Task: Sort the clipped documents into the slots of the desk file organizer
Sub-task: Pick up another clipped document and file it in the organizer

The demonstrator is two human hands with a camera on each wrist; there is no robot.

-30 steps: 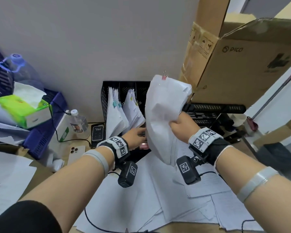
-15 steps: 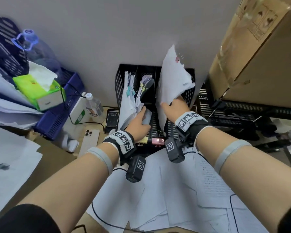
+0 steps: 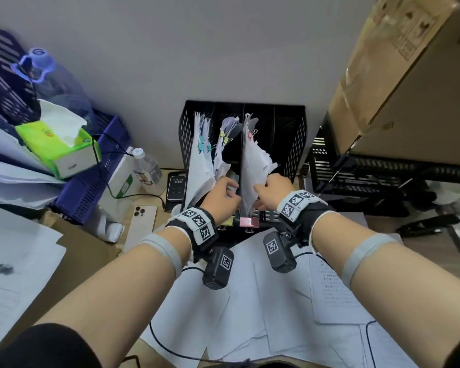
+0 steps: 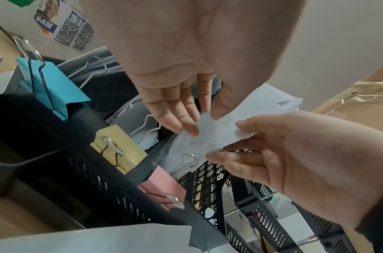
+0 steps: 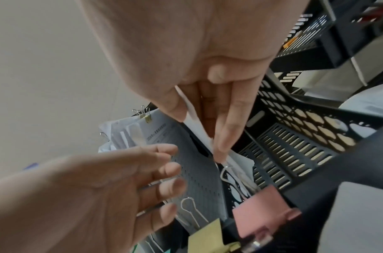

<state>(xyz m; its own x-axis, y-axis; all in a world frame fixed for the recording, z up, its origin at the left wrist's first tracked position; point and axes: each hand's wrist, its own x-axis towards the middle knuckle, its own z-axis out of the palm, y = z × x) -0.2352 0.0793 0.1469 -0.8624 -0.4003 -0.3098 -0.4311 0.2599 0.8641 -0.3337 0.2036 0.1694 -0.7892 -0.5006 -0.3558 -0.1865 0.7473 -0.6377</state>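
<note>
The black mesh file organizer point(image 3: 290, 134) stands against the wall. Its left slot holds teal-clipped papers point(image 3: 201, 160) and the second slot holds yellow-clipped papers point(image 3: 222, 144). A white document with a pink clip point(image 3: 252, 163) stands in the third slot. My right hand point(image 3: 270, 188) pinches its lower edge between thumb and forefinger, as the right wrist view shows point(image 5: 199, 133). My left hand point(image 3: 225, 193) is beside it, its fingers point(image 4: 186, 123) nearly straight and touching the same sheet. Teal point(image 4: 51, 85), yellow point(image 4: 119, 147) and pink point(image 4: 162, 190) binder clips sit on the organizer's front rim.
Loose white sheets point(image 3: 263, 301) cover the desk in front of me. A phone point(image 3: 141, 224), a small bottle point(image 3: 146, 171), a tissue box point(image 3: 61, 147) and a blue basket point(image 3: 96, 166) are at the left. Black trays point(image 3: 383, 171) under a cardboard box point(image 3: 398, 75) stand at the right.
My right hand has lowered the pink-clipped document from in front of the organizer into the third slot. My left hand has shifted from the second slot's papers to this sheet.
</note>
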